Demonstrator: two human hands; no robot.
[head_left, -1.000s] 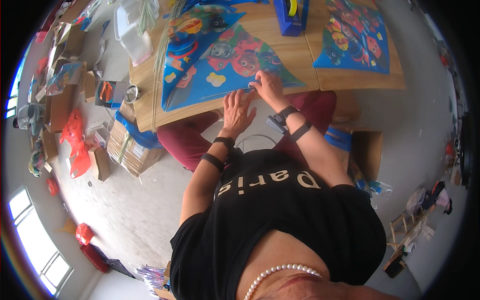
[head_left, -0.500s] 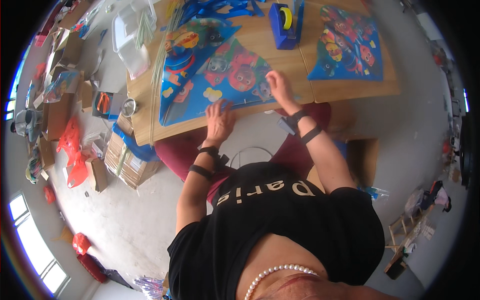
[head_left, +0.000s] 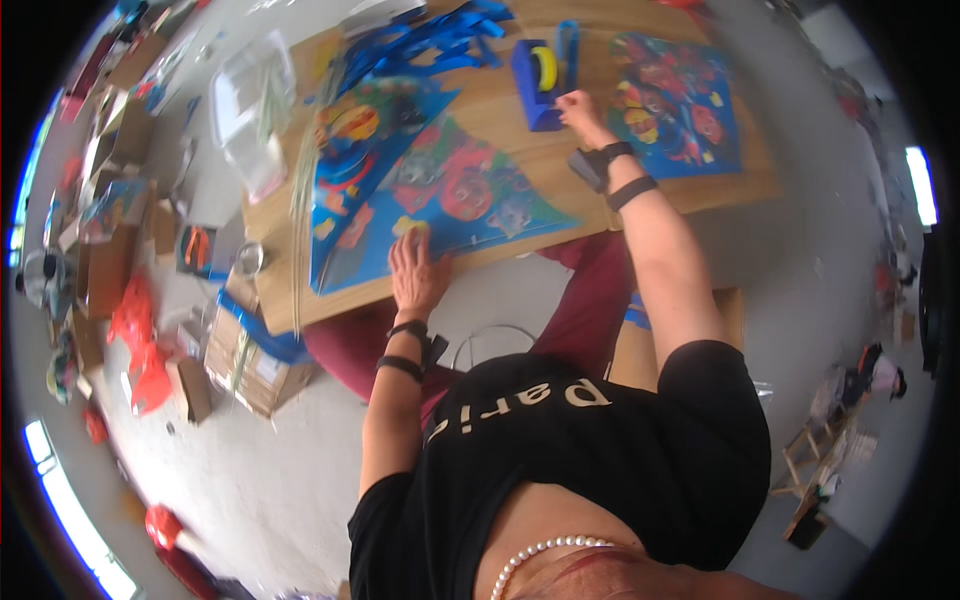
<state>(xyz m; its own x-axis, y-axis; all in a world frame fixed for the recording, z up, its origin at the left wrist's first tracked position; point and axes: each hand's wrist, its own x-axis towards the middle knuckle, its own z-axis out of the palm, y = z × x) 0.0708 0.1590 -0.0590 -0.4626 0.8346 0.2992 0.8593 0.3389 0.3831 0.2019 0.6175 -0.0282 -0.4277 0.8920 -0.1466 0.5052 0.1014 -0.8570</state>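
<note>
My left hand lies with its fingers stretched out on the near edge of a blue printed plastic sheet with cartoon figures. The sheet's left part is folded over, and it tapers to a point at the right. Farther right and away from me, my right hand is beside the near end of a blue tape dispenser with a yellow roll in it. Its fingers are curled and bunched; anything between them is too small and blurred to make out.
Another printed sheet lies at the table's right. Blue strips are heaped at the back, and thin pale sticks run along the left edge. A clear plastic bin and cardboard boxes stand to the left.
My right hand has moved from the sheet's right end, away and to the right, to the tape dispenser. My left hand has settled flatter on the sheet's near edge. The view has shifted slightly.
</note>
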